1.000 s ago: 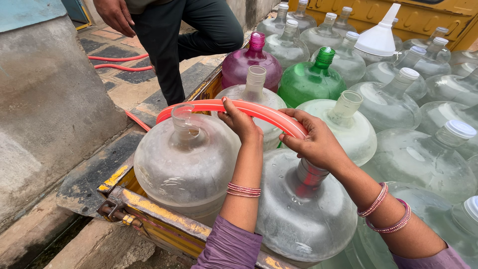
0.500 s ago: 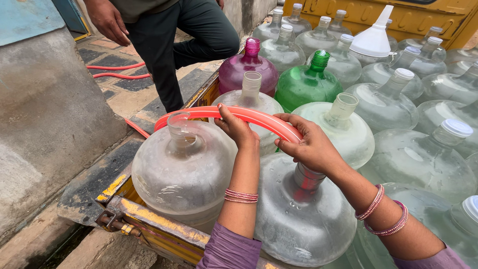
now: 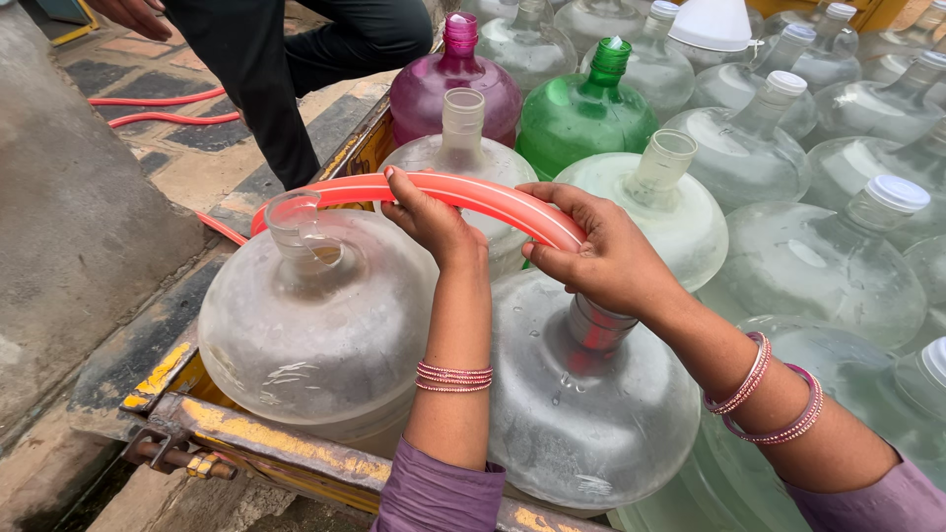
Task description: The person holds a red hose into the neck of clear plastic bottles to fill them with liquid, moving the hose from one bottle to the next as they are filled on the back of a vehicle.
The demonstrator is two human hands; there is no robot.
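Both hands on the hose: left hand (image 3: 434, 219) fingers curled round the red-orange hose (image 3: 473, 194) near its mid arch, closed grip; right hand (image 3: 601, 258) wrapped round same hose further along, closed, right where hose bends down into a jug neck. Hose runs in an arc from the open mouth of the clear jug at left (image 3: 315, 325) across to the clear jug in front of the right hand (image 3: 586, 394), red end visible inside that neck under the palm.

Biggest first: cart bed w/ yellow-painted metal edge (image 3: 266, 433), worn, rusty bolt at corner. It's packed w/ big round water jugs, mostly clear/frosted, touching one another. Left clear jug sits at cart corner, neck open, no cap. Behind the hands a pale jug w/ tall open neck (image 3: 461, 138) and another whitish-green one w/ open neck (image 3: 660, 207). Further back a green jug (image 3: 581, 113) w/ green cap and a purple jug (image 3: 448, 89) w/ pink cap, side by side. To the right several clear jugs w/ white caps (image 3: 818, 256). White funnel (image 3: 711, 22) upside down on a jug at top edge.

Concrete block (image 3: 79, 217) left of cart. Paved ground beyond, more red hose lying on it (image 3: 163, 108). Another person stands beside cart, dark trousers (image 3: 286, 59), hand at top left corner.

Small stuff: pink bangles on left wrist (image 3: 453, 376), pink + silver bangles on right wrist (image 3: 774, 389), purple sleeves (image 3: 439, 493) at bottom
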